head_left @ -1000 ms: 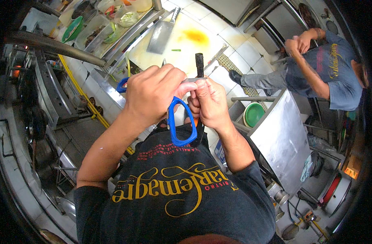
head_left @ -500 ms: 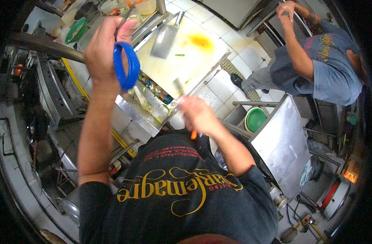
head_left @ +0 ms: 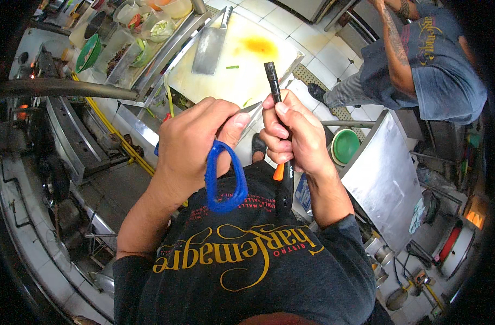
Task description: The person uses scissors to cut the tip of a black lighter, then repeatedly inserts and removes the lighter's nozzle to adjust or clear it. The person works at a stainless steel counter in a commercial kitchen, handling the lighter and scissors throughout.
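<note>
My left hand [head_left: 196, 143] is closed around scissors with blue loop handles [head_left: 225, 200]. One loop hangs below the thumb, and a sliver of blue shows on the hand's far left side. A narrow metal blade [head_left: 251, 108] juts out past the thumb toward my other hand. My right hand [head_left: 296, 130] is wrapped around a long-necked black lighter [head_left: 271, 76] with an orange trigger. Its dark tip points up and away, while the handle hangs below the fist. Both hands are close together in front of my chest; whether blade and lighter touch, I cannot tell.
Beyond the hands lies a white cutting board [head_left: 253, 27], bearing a cleaver [head_left: 208, 51], a green scrap [head_left: 232, 67] and an orange stain. Food containers [head_left: 161, 31] crowd the far left, above a metal rail [head_left: 69, 88]. Right are a steel table [head_left: 377, 184], a green bowl [head_left: 346, 146] and another person [head_left: 426, 65].
My left hand has come down and right with the scissors, toward my right hand. The right hand has moved slightly up and right with the lighter. The other person has shifted a little.
</note>
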`<state>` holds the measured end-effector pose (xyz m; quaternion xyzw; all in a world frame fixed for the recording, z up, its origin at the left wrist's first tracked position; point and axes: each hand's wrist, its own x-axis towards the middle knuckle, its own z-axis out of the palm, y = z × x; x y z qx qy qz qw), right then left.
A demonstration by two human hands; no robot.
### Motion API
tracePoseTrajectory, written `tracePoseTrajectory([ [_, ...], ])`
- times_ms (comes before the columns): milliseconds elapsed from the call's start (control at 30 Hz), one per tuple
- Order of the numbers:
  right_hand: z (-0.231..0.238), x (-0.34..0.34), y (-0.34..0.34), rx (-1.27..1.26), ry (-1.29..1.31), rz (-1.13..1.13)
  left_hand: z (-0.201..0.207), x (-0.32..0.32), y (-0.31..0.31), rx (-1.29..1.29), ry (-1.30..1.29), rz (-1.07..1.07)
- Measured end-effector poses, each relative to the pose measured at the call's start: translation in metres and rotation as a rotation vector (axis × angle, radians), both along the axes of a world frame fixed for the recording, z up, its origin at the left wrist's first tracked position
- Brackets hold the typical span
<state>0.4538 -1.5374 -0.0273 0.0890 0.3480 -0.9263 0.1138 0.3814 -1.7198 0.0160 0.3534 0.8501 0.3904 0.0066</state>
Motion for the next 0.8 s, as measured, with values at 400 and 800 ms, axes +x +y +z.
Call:
tracePoseTrajectory([
  [400, 0.010, 0.015, -0.011, 0.122, 0.051, -0.069, 0.015, 0.013, 0.017, -0.048, -0.010, 0.004],
  [800, 0.013, 0.022, -0.012, 0.093, 0.018, -0.074, 0.013, 0.021, 0.023, -0.041, -0.014, -0.012],
])
